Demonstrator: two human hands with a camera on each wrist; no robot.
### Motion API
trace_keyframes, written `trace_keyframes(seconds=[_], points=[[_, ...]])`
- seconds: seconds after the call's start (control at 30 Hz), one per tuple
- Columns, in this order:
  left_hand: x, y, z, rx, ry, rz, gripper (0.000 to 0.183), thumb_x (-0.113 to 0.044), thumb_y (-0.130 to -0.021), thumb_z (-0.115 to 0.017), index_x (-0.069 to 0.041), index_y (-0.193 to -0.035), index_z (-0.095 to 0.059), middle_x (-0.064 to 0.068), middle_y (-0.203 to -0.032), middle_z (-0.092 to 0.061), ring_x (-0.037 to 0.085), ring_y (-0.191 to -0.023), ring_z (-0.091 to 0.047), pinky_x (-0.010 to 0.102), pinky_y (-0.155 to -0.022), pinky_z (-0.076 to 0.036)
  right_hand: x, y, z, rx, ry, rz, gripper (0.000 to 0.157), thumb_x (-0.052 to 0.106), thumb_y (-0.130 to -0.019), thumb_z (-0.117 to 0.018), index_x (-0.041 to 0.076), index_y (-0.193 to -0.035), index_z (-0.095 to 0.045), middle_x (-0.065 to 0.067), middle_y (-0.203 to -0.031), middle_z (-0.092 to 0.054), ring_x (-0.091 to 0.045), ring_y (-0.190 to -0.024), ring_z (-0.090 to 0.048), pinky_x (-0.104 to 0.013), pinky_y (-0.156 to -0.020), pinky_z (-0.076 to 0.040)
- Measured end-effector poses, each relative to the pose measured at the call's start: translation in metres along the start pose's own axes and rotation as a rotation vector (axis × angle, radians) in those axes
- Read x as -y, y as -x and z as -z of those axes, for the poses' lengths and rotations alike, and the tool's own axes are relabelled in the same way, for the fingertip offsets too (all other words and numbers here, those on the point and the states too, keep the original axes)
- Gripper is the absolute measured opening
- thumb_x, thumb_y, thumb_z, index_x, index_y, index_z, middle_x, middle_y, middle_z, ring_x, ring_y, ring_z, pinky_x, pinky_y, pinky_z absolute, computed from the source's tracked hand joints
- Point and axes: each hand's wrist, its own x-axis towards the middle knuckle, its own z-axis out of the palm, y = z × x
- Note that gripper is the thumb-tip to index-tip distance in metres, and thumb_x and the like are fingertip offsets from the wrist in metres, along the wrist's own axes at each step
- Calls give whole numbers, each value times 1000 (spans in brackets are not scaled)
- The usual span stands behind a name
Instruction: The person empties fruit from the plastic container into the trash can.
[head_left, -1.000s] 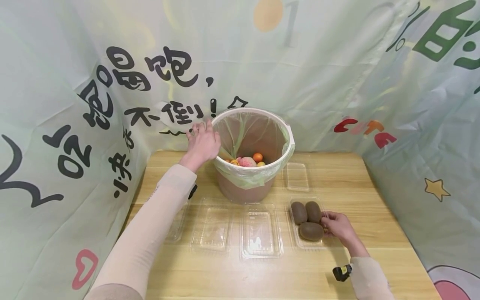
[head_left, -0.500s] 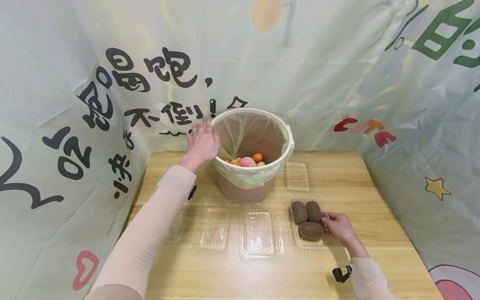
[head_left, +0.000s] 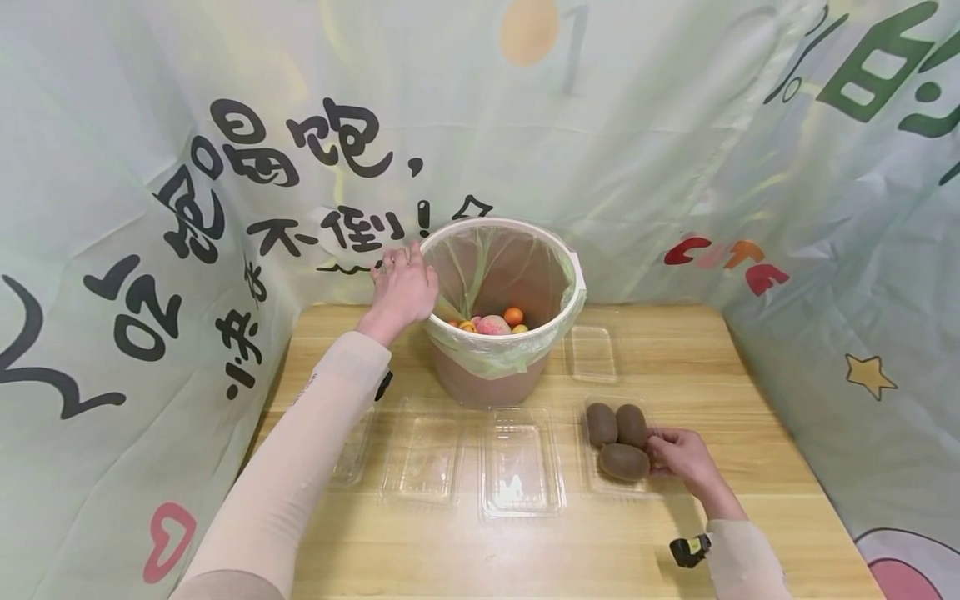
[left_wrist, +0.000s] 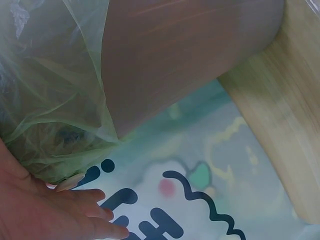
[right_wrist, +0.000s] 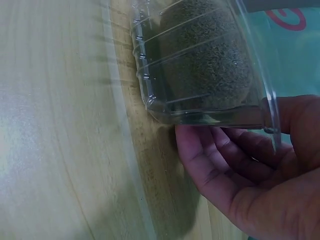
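Observation:
At the back middle of the head view stands a pinkish bin [head_left: 487, 379] with a pale rim and a green plastic liner bag [head_left: 480, 357]. My left hand [head_left: 406, 286] rests on the left side of that rim, and its fingers look straight in the left wrist view. Inside the bin lie several fruits, among them an orange one [head_left: 513, 316] and a pink one [head_left: 494, 325]. My right hand [head_left: 684, 458] pinches the right edge of a clear plastic box [right_wrist: 200, 117]. Three brown kiwis [head_left: 624, 462] lie in the box, which looks slightly tilted in the right wrist view.
Clear plastic boxes stand on the wooden table [head_left: 480, 558]: one [head_left: 521, 462] at front middle, one [head_left: 422, 458] left of it, another [head_left: 352, 450] partly behind my left arm. A further box [head_left: 592, 354] sits right of the bin. Printed cloth walls [head_left: 637, 167] surround the table.
My right hand and the box of kiwis have shifted slightly to the right. My left hand stays on the bin's rim.

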Motion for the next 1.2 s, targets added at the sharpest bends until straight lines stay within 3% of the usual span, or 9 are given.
trace_keyframes(seconds=[0.27,0.5,0.73,1.03,1.2], points=[[1,-1,-1,-1,1,2,68,-34,-111,-25,3,-167,-13,34,-170,-20,54,-159,-14,75,-127,-10,5,5,4,13,16,17,45,4,-106,-49,-26,-139,-48,-32,-117,-73,-8,-84,-72,-38,-73,-67],[2,-2,-3,-10,7,-4,68,-34,-111,-26,3,-167,-13,34,-170,-20,55,-159,-14,75,-127,-10,16,7,11,26,30,7,46,9,-110,-46,-25,-142,-47,-32,-120,-72,-16,-89,-76,-40,-78,-67],[1,-2,-2,-8,16,1,68,-34,-111,-27,3,-167,-13,34,-170,-20,54,-160,-13,75,-127,-10,29,7,17,5,29,22,48,10,-109,-46,-25,-142,-45,-39,-134,-62,-8,-92,-72,-40,-82,-67],[1,0,-1,-13,8,0,68,-33,-111,-26,4,-166,-14,34,-169,-22,55,-159,-14,75,-127,-11,50,3,28,-14,9,74,51,11,-109,-45,-28,-142,-43,-42,-137,-58,0,-86,-69,-35,-80,-67],[0,0,-2,-20,7,0,68,-33,-110,-26,5,-166,-16,35,-167,-25,55,-158,-17,76,-126,-12,62,3,32,-22,-10,93,51,10,-108,-46,-28,-142,-44,-36,-132,-63,-1,-86,-70,-33,-79,-67]])
